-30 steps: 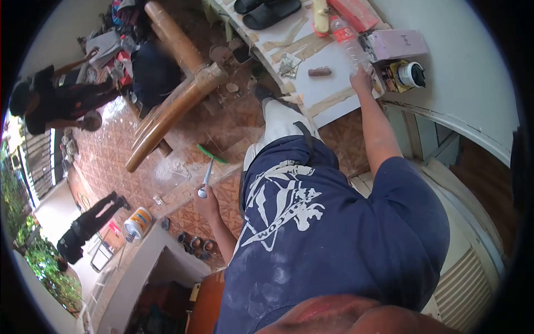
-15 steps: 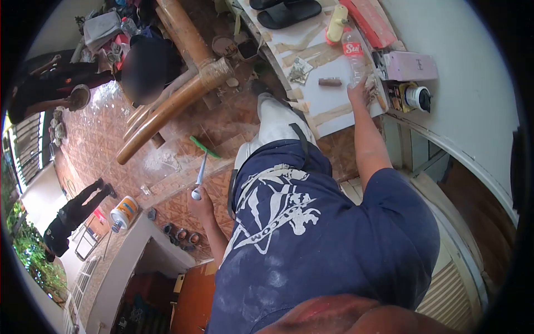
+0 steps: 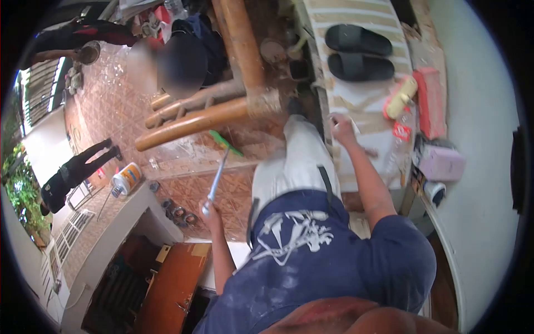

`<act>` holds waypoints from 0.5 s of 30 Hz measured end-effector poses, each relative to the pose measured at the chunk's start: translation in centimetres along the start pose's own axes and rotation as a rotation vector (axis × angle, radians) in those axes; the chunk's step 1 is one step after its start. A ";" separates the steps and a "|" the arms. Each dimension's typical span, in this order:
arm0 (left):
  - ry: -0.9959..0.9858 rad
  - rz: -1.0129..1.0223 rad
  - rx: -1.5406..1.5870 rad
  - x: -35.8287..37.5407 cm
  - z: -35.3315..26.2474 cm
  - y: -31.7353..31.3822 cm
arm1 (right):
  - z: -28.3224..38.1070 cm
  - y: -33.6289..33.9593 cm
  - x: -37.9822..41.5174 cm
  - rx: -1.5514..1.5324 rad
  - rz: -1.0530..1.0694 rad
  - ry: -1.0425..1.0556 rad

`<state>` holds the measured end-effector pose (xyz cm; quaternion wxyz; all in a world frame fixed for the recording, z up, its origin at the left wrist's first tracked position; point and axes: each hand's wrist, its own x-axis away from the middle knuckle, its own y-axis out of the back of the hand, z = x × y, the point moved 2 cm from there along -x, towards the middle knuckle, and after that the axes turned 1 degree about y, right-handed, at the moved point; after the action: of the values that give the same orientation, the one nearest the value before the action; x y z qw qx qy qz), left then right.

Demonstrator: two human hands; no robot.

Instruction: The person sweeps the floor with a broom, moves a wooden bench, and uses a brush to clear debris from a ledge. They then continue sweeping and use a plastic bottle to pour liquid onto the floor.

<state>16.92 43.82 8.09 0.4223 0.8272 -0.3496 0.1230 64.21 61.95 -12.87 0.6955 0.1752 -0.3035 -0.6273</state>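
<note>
My left hand (image 3: 210, 213) is closed around the pale blue handle of a broom (image 3: 218, 178), whose green head (image 3: 225, 143) rests on the tiled floor. Over the taped white table (image 3: 351, 103), my right hand (image 3: 343, 130) has its fingers closed on a small crumpled wrapper (image 3: 355, 123), mostly hidden by the hand. Right of that hand lie a short brown piece (image 3: 369, 151) and a clear plastic bottle with a red label (image 3: 401, 132).
Black sandals (image 3: 360, 67), a cream-yellow object (image 3: 401, 99) and a pink box (image 3: 442, 163) are on or beside the table. A bamboo frame (image 3: 194, 122) stands ahead. Several people are at the left, one (image 3: 72, 173) in dark clothes. A white bucket (image 3: 127, 179) sits on a ledge.
My right hand has let go of the bottle and moved left across the table to the crumpled wrapper. The view has shifted. My left hand still holds the broom.
</note>
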 end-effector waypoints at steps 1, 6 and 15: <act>0.101 -0.022 0.059 1.0 -0.5 -0.2 | 2.5 -1.7 -2.3 -0.130 0.104 -0.086; 0.468 -0.126 0.143 2.0 0.3 -0.2 | 0.1 -14.6 -12.1 -0.428 0.259 -0.283; 0.601 -0.154 0.188 3.0 -0.9 -2.7 | -11.9 -31.1 -11.7 -0.290 0.396 -0.611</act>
<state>21.05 44.18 8.54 0.4365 0.8132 -0.1330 0.3612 47.69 67.08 -43.64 0.6980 -0.1819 -0.4328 -0.5407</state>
